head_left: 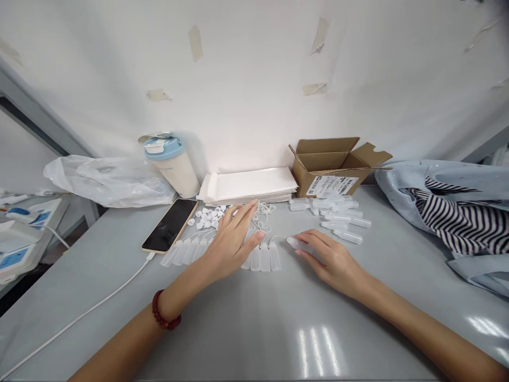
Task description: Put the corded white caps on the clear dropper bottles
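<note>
right hand (334,262) on bottle (297,244); box label (332,184) unreadable

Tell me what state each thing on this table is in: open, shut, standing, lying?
cardboard box, flaps open
cup, upright, lid on
phone, face up, screen dark, cable plugged in
row of bottles, lying side by side
loose bottles, lying scattered by the box
caps, loose heap
left hand, flat, open over the row
right hand, open, fingertips on single bottle
</note>
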Tool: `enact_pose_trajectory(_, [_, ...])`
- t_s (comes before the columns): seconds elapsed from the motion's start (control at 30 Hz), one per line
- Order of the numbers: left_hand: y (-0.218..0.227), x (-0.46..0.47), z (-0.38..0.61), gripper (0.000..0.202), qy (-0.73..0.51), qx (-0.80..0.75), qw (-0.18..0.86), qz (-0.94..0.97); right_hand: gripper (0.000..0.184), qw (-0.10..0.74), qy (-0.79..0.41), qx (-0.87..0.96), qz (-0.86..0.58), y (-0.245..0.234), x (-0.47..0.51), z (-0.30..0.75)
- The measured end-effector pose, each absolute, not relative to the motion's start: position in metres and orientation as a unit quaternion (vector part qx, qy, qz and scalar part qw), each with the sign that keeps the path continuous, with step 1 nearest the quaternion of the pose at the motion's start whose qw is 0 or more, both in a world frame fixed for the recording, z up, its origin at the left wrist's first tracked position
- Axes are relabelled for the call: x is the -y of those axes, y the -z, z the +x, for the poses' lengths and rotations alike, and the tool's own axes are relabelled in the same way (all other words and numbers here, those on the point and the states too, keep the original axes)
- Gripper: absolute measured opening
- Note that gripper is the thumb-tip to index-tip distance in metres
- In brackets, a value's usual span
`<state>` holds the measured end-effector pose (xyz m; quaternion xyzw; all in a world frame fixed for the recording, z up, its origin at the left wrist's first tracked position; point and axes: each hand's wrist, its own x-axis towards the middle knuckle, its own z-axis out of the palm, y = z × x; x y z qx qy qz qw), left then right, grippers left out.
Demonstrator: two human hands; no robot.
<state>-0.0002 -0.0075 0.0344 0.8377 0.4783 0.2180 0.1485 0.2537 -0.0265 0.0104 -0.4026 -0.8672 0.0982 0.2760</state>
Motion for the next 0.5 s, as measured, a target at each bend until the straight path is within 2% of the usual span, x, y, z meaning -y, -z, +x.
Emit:
enact_pose_trajectory(0.23, [-0.037, 0.028, 0.008, 0.061, -0.205, -0.395, 0.145, 0.884, 0.039, 0.334, -0.104, 0.838, -0.419, -0.009, 0.031, 0.252])
enact_pose_trajectory(0.5, [-0.034, 0.035, 0.014, 0.062, -0.191, -0.365, 0.133, 0.901, 0.043, 0.341, -0.123, 0.84, -0.404, -0.009, 0.034, 0.249])
